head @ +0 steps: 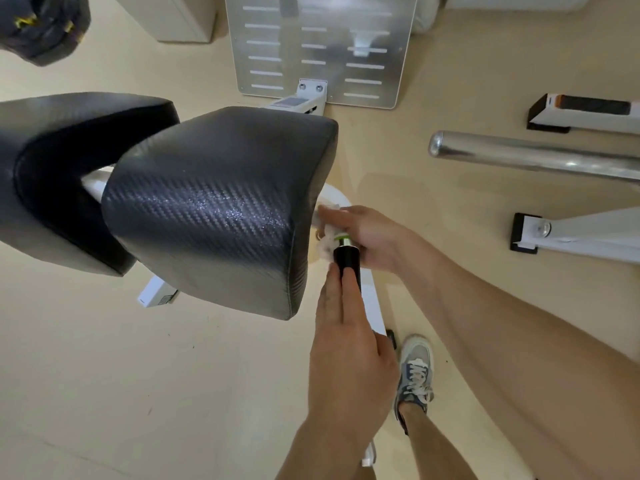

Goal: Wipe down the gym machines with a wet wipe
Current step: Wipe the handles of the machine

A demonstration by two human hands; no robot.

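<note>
While a person stands over a gym machine (374, 306), the right hand (367, 233) bunches a white wet wipe (325, 242) against the chrome collar (344, 241) of a black handle (346, 259), just beside the black seat pad (214, 209). Its grip is curled, pinching the wipe. The left hand (349, 344) lays straight fingers along the handle, its grip flat (thumb hidden). The wipe looks light, limp and damp, best held wadded in the fingertips. The handle looks rigid, smooth and likely slick when wet, so steadying its thick black end seems wise.
</note>
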